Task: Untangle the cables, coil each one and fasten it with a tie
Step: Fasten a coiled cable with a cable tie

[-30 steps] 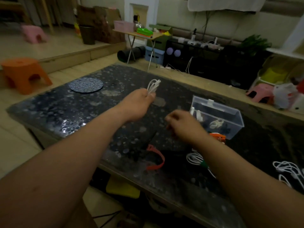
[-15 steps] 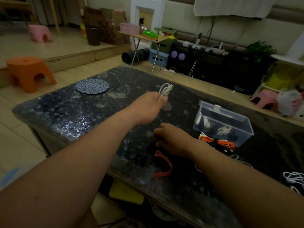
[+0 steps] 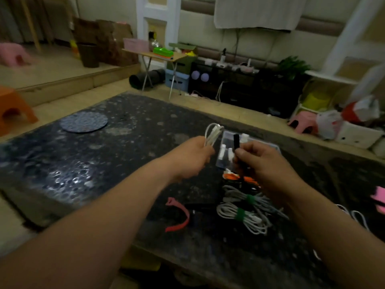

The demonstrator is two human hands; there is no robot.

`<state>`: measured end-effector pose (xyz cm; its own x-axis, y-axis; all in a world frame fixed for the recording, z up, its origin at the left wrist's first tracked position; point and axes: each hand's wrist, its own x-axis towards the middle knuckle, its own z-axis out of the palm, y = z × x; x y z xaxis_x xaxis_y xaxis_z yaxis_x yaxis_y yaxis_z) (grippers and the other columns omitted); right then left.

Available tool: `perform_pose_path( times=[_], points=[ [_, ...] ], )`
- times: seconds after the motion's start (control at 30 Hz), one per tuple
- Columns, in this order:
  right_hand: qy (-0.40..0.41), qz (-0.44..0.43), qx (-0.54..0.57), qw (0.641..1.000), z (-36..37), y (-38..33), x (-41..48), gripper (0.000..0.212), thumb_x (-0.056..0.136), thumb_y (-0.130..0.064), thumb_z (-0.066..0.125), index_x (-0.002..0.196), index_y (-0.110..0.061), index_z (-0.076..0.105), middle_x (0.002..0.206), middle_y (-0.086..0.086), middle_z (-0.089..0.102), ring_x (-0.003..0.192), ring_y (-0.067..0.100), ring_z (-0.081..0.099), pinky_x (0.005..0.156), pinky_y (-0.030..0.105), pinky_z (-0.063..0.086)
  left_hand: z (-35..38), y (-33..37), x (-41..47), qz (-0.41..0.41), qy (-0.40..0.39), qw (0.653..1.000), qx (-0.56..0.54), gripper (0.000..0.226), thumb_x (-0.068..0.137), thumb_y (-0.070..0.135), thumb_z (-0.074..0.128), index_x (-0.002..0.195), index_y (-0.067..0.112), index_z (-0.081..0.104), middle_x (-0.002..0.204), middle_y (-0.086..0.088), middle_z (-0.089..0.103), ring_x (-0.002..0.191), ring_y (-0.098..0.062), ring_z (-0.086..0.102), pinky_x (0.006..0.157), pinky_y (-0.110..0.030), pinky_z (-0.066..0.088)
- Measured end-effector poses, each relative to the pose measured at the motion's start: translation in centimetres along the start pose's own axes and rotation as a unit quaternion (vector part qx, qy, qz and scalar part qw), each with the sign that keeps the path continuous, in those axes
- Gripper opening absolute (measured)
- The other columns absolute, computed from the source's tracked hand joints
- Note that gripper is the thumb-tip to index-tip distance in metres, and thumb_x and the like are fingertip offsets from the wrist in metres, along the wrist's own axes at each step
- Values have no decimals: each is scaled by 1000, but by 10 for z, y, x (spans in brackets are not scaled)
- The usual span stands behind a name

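Hands raised over table (image 3: 62,163): left hand (image 3: 190,158) grips coiled white cable (image 3: 212,133); right hand (image 3: 262,161) pinches black tie (image 3: 236,142)

Both hands were raised, each gripping something.
The left hand (image 3: 190,158) hung just left of the clear plastic box (image 3: 226,140), fingers curled round a coiled white cable (image 3: 212,133) whose loops stood up out of the fist. The right hand (image 3: 264,163), in front of that box, pinched an upright black tie (image 3: 236,142). Both bare forearms reached toward the box, with the hands near each other but apart.
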<state>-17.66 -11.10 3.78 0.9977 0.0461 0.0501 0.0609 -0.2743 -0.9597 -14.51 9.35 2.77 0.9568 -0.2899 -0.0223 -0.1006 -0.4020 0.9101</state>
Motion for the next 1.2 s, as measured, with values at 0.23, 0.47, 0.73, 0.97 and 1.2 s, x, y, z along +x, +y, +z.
perform_pose_path(
  times=[0.23, 0.47, 0.73, 0.97, 1.2],
  points=[
    [2, 22, 62, 998, -40, 22, -52, 13, 109, -14, 54, 107, -10, 66, 83, 7, 72, 66, 18, 64, 63, 35, 52, 73, 33, 9, 113, -62, 986, 110, 31, 109, 42, 47, 94, 18, 62, 90, -13, 71, 77, -23, 62, 81, -57, 56],
    [71, 22, -15, 997, -62, 41, -59, 26, 106, -31, 61, 82, -20, 66, 58, -15, 58, 51, -2, 47, 59, 27, 37, 103, 54, 11, 136, -151, 962, 184, 27, 113, 37, 38, 120, 30, 64, 108, 3, 73, 100, -15, 68, 91, -44, 54],
    [99, 57, 12, 993, -68, 46, -67, 26, 99, -38, 68, 84, -19, 77, 85, 14, 78, 80, 36, 73, 84, 57, 59, 121, 63, 2, 130, -182, 962, 156, 28, 107, 35, 40, 95, 23, 63, 103, -4, 68, 96, -28, 61, 91, -45, 49],
    [90, 13, 18, 996, -60, 43, -76, 27, 104, -29, 65, 82, -14, 69, 59, -12, 65, 53, -3, 54, 55, 16, 43, 122, 51, -8, 105, -87, 990, 45, 35, 106, 23, 39, 74, 19, 52, 63, 8, 51, 56, -7, 42, 61, -34, 35],
    [86, -20, 84, 993, -52, 36, -79, 11, 104, -16, 64, 97, -14, 72, 76, -1, 73, 65, 8, 62, 65, 28, 51, 114, 55, -11, 56, -68, 989, -115, 19, 109, 23, 42, 122, 16, 53, 69, 1, 54, 57, -9, 45, 52, -28, 38]
  ],
)
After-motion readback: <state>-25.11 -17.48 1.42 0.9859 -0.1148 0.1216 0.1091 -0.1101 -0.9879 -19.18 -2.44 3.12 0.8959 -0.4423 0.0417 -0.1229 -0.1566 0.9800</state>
